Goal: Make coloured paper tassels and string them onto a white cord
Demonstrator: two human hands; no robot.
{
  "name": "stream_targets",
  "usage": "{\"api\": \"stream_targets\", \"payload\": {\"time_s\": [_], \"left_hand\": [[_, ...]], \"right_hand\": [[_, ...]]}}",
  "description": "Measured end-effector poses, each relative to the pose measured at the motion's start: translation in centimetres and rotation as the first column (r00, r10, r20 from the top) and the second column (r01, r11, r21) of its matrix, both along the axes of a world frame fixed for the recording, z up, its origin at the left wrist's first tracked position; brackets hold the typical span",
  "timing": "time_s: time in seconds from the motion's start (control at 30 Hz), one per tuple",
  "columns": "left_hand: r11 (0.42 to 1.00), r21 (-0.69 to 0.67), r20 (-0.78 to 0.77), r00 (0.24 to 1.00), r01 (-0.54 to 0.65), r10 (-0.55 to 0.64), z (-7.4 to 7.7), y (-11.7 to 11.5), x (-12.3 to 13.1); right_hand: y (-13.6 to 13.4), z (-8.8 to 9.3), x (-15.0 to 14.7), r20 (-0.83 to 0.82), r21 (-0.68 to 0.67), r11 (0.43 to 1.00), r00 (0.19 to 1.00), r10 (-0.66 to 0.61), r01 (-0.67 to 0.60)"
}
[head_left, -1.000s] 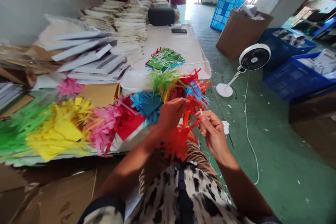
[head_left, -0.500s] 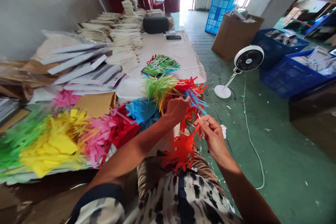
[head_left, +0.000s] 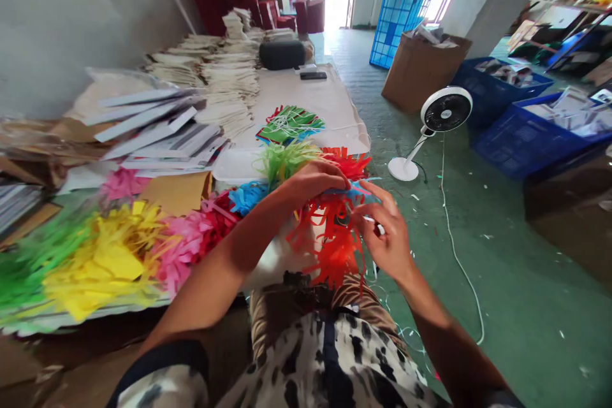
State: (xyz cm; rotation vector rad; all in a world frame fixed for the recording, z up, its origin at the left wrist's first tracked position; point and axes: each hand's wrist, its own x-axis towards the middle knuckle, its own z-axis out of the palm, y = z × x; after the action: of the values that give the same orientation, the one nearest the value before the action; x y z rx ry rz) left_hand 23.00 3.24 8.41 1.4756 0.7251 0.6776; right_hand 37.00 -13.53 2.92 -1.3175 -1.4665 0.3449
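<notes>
My left hand is closed in a pinch on a blue paper tassel, whose cut strips stick out to the right. Close beside it, my right hand has curled fingers, with the index fingertip at the blue strips. Whatever lies between its thumb and fingers is too small to make out. Below both hands, a red-orange paper tassel hangs over my lap. More red fringe and pale green fringe lie just beyond my hands on the table.
Heaps of yellow, pink and green fringed paper cover the table's left. Behind are a green paper stack with white string, cloth piles and a phone. A fan and blue crates stand right.
My right hand has moved up and left to meet my left hand at the blue tassel. The red-orange tassel, earlier at my right fingers, now hangs below both hands.
</notes>
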Motion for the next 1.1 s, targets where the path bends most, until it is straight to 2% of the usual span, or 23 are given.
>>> {"api": "stream_targets", "payload": {"time_s": [0.1,0.23,0.37,0.5,0.6,0.7,0.8,0.97,1.03,1.1], "left_hand": [[0.976,-0.145,-0.077,0.981,0.164,-0.176,-0.5,-1.5,-0.9],[0.945,-0.307,-0.017,0.993,0.110,-0.121,-1.6,-2.6,-1.8],[0.919,-0.388,0.107,0.994,0.064,-0.024,-3.3,-3.4,-2.4],[0.945,-0.324,0.212,0.977,0.036,0.036,-4.4,-4.3,-2.8],[0.982,-0.177,0.234,0.966,-0.073,0.114,-4.8,-4.8,-2.7],[0.982,-0.096,0.217,0.960,-0.161,0.179,-5.1,-5.0,-2.6],[0.980,-0.092,0.220,0.956,-0.176,0.192,-5.4,-5.0,-2.6],[0.976,-0.152,0.239,0.953,-0.154,0.187,-5.9,-5.0,-2.6],[0.974,-0.180,0.256,0.949,-0.140,0.184,-6.0,-5.2,-2.5],[0.970,-0.200,0.268,0.945,-0.135,0.187,-6.0,-5.3,-2.3]], "right_hand": [[1.2,0.4,-0.3,0.031,-0.015,0.997,0.997,0.075,-0.075],[2.3,-0.7,-0.9,-0.127,-0.047,0.999,0.992,0.007,-0.013],[2.8,-2.4,-1.0,-0.216,-0.132,0.984,0.973,0.087,-0.117],[3.0,-2.8,-0.9,-0.305,-0.171,0.978,0.950,0.066,-0.123],[3.0,-2.5,-1.1,-0.292,-0.182,0.976,0.955,0.059,-0.116],[3.0,-2.3,-1.3,-0.325,-0.200,0.969,0.943,0.076,-0.147],[2.9,-2.4,-1.4,-0.445,-0.233,0.948,0.891,0.093,-0.215],[2.9,-2.9,-1.3,-0.657,-0.302,0.902,0.753,0.038,-0.309],[3.0,-3.2,-1.3,-0.704,-0.304,0.890,0.710,0.031,-0.340],[3.0,-3.3,-1.3,-0.711,-0.297,0.891,0.702,0.034,-0.344]]}}
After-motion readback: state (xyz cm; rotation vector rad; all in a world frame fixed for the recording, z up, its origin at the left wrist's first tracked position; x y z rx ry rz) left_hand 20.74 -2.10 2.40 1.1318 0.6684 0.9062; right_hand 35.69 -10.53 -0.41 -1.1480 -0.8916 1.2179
